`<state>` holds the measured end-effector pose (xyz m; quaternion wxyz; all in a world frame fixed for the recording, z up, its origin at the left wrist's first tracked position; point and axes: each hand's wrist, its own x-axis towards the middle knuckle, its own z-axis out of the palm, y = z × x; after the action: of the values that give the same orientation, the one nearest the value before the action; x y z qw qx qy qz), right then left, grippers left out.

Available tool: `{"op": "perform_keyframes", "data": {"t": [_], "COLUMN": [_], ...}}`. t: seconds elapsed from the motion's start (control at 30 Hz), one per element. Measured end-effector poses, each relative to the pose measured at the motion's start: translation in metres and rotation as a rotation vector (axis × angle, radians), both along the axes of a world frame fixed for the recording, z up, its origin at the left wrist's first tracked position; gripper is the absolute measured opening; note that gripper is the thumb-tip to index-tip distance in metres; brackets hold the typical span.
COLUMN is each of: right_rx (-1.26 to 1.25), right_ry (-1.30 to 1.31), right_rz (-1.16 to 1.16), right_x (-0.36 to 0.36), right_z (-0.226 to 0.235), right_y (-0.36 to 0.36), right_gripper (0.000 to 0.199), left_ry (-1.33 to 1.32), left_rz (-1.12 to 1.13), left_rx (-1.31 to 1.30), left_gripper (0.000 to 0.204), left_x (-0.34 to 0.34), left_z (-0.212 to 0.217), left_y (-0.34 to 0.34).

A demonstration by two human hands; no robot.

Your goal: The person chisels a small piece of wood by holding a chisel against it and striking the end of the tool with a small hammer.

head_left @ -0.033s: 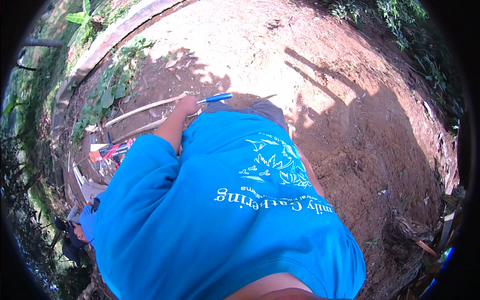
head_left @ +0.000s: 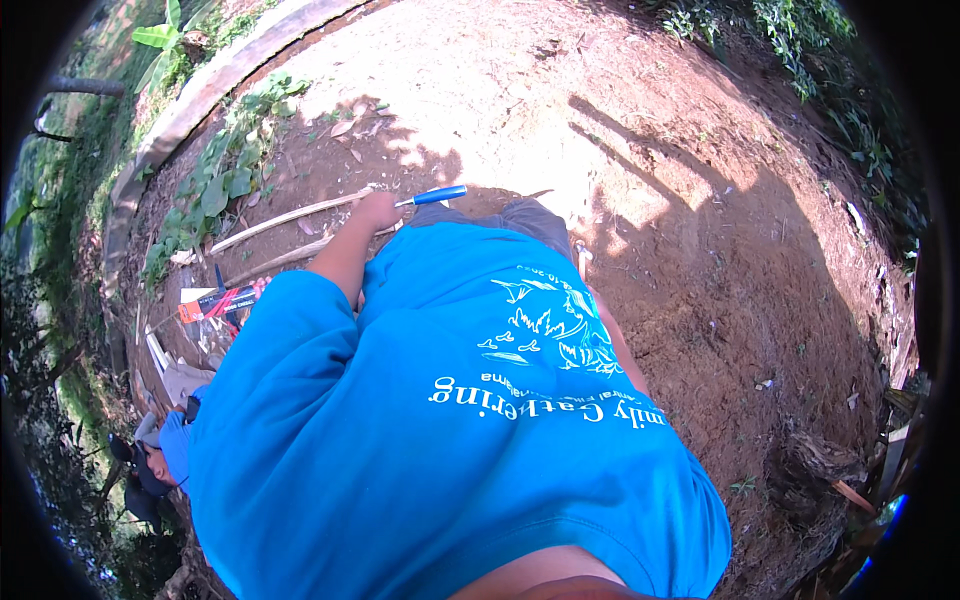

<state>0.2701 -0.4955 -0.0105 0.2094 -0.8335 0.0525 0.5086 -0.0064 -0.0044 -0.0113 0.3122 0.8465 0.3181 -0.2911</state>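
Note:
My left hand (head_left: 377, 211) is closed in front of my legs. A tool with a blue handle (head_left: 440, 195) and a short stretch of bare metal sticks out to the right of it; its exact kind does not show. Close by the same hand ends a long pale wooden stick (head_left: 290, 215), and I cannot tell whether the fingers touch it. A second stick (head_left: 280, 260) lies nearer to me, partly behind my forearm. Of my right arm, only a strip of forearm (head_left: 618, 340) shows beside the blue shirt (head_left: 450, 450); the shirt hides the right hand.
A printed orange, black and red package (head_left: 218, 305) lies on the ground at the left. Beyond it, at the lower left, is another person in blue (head_left: 175, 445). Leafy plants (head_left: 215, 180) and a curved concrete edging (head_left: 190, 110) border the bare soil (head_left: 720, 290). A stump (head_left: 815, 465) stands at right.
The blue handle has shifted very slightly to the right. A small pale thing at the right edge of my lap shows a little more.

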Motion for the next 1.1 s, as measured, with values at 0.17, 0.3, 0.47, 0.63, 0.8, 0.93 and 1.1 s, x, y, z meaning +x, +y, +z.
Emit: {"op": "perform_keyframes", "data": {"t": [0.17,0.3,0.47,0.63,0.8,0.93,1.1], "right_rx": [0.337,0.328,0.469,0.493,0.516,0.369,0.16], "right_ry": [-0.031,-0.1,-0.047,0.059,0.165,0.248,0.25], "right_rz": [-0.588,-0.506,-0.366,-0.233,-0.039,0.054,0.187], "right_x": [-0.002,-0.007,0.001,0.001,-0.001,0.004,0.049], "right_z": [0.028,0.106,0.143,0.166,0.131,0.13,0.129], "right_y": [0.029,0.103,0.142,0.189,0.163,0.159,0.178], "right_gripper": [0.012,0.02,0.036,0.033,0.031,0.031,0.03], "left_ry": [-0.105,-0.294,-0.383,-0.494,-0.611,-0.625,-0.783], "left_rz": [0.038,0.014,-0.228,-0.371,-0.269,-0.349,-0.349], "left_rx": [-0.109,-0.138,-0.191,-0.111,-0.16,-0.201,-0.136], "left_gripper": [0.048,0.048,0.046,0.046,0.04,0.034,0.034], "left_x": [0.039,0.064,0.106,0.122,0.103,0.118,0.125], "left_z": [0.039,0.079,0.115,0.118,0.119,0.109,0.086], "left_y": [-0.015,-0.03,-0.044,-0.063,-0.096,-0.072,-0.092]}}
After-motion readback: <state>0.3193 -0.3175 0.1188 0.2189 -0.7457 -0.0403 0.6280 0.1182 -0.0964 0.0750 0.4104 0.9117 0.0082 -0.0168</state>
